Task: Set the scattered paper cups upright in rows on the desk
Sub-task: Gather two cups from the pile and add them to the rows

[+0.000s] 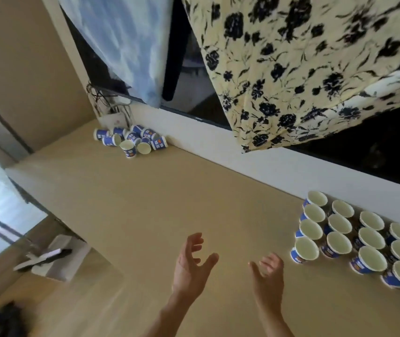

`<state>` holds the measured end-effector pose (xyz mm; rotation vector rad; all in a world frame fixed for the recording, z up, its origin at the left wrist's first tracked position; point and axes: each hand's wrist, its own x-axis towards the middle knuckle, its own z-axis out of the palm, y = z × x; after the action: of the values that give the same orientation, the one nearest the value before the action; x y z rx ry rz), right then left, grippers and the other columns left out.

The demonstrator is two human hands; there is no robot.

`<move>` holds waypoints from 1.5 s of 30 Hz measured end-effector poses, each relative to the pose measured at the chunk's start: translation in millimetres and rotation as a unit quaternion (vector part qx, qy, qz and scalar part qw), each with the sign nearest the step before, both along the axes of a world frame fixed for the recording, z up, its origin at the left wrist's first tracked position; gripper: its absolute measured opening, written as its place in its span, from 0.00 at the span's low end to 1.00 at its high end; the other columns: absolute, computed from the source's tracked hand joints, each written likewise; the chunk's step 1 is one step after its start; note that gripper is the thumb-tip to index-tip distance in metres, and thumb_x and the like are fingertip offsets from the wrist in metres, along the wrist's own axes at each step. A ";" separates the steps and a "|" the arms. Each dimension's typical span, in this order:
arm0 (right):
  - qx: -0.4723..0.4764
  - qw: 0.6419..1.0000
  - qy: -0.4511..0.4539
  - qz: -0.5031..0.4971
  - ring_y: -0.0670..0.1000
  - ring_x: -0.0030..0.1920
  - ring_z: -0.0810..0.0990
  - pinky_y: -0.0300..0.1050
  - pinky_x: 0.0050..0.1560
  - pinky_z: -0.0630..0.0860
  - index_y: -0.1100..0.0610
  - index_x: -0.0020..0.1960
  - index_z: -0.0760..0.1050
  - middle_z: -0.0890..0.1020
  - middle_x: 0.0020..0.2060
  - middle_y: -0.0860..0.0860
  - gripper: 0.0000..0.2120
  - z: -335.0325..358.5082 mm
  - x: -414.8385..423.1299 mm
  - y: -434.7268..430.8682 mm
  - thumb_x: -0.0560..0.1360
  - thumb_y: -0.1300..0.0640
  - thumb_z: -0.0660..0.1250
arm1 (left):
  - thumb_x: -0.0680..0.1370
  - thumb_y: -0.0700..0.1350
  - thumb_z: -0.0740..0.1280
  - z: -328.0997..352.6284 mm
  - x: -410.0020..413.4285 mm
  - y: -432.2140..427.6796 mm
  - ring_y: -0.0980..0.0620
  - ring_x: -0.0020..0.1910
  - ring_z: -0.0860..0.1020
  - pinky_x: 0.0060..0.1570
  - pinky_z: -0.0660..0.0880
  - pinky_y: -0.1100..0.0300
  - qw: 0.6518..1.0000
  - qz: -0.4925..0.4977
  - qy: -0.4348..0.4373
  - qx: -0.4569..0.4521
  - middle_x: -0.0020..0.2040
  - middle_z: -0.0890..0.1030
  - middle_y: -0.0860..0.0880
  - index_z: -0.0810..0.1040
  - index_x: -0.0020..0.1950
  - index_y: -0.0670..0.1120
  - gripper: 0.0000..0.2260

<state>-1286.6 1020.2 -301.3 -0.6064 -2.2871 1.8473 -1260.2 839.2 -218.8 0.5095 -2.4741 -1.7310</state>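
Note:
Several blue-and-white paper cups lie in a scattered pile (131, 139) at the far left corner of the beige desk (145, 203), most on their sides. At the right, several more of the same cups stand upright in neat rows (354, 237) beside the white wall ledge. My left hand (193, 261) and my right hand (267, 273) hover over the desk's near middle, both empty with fingers spread, palms facing each other. The right hand is a short way left of the nearest upright cup (305, 250).
A floral curtain (303, 64) and a pale blue cloth (126, 42) hang over the dark window behind the desk. Cables and a socket (113, 110) sit in the far left corner above the pile. The desk's left edge (55, 215) drops to a floor with a white box.

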 end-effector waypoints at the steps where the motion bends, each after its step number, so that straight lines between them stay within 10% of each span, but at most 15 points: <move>1: -0.002 1.000 0.007 0.006 0.61 0.56 0.79 0.42 0.53 0.73 0.65 0.67 0.68 0.78 0.56 0.61 0.26 9.4 -3.4 -17.8 0.72 0.70 0.74 | 0.73 0.47 0.75 2.9 2.3 -16.9 0.59 0.58 0.76 0.52 0.78 0.60 1.000 0.003 0.007 0.009 0.60 0.78 0.55 0.72 0.66 0.52 0.24; 4: -0.026 0.999 0.016 0.024 0.59 0.54 0.79 0.28 0.44 0.73 0.65 0.67 0.68 0.78 0.56 0.63 0.25 33.8 -5.0 -79.4 0.73 0.71 0.72 | 0.74 0.47 0.75 9.2 14.1 -72.3 0.61 0.57 0.77 0.50 0.77 0.63 0.999 0.019 0.023 0.028 0.58 0.79 0.56 0.72 0.64 0.53 0.21; 10: -0.082 0.995 0.017 0.057 0.58 0.53 0.79 0.48 0.55 0.72 0.61 0.66 0.70 0.78 0.55 0.59 0.23 59.5 13.3 -204.5 0.74 0.69 0.72 | 0.74 0.46 0.74 11.3 37.4 -171.6 0.59 0.57 0.77 0.52 0.77 0.60 0.998 0.020 0.022 0.049 0.57 0.79 0.55 0.72 0.63 0.55 0.20; 34: -0.085 0.989 -0.023 0.116 0.52 0.48 0.80 0.42 0.50 0.74 0.61 0.65 0.71 0.80 0.55 0.58 0.22 68.1 -169.6 -382.2 0.74 0.67 0.73 | 0.74 0.47 0.75 12.9 -122.3 -359.9 0.58 0.55 0.79 0.48 0.81 0.60 0.995 0.085 0.015 0.052 0.55 0.80 0.54 0.74 0.63 0.52 0.20; 39: -0.004 0.986 -0.034 0.165 0.46 0.48 0.80 0.28 0.43 0.74 0.57 0.64 0.71 0.79 0.54 0.56 0.23 54.8 -206.8 -409.3 0.73 0.66 0.74 | 0.73 0.46 0.75 -11.4 -176.4 -392.8 0.57 0.56 0.79 0.47 0.80 0.63 0.995 0.076 -0.017 0.069 0.55 0.80 0.55 0.74 0.63 0.52 0.20; 45: 0.249 0.911 -0.001 0.329 0.45 0.61 0.75 0.36 0.62 0.70 0.53 0.70 0.69 0.73 0.62 0.47 0.31 52.1 -276.5 -445.8 0.70 0.63 0.75 | 0.72 0.45 0.76 -42.8 -256.6 -444.4 0.55 0.58 0.77 0.51 0.79 0.56 0.995 0.033 -0.061 0.074 0.56 0.79 0.54 0.73 0.64 0.52 0.23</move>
<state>-1563.1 574.4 -249.2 0.2767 -3.0372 1.3085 -1516.8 394.7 -261.6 0.7232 -2.3870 -1.9202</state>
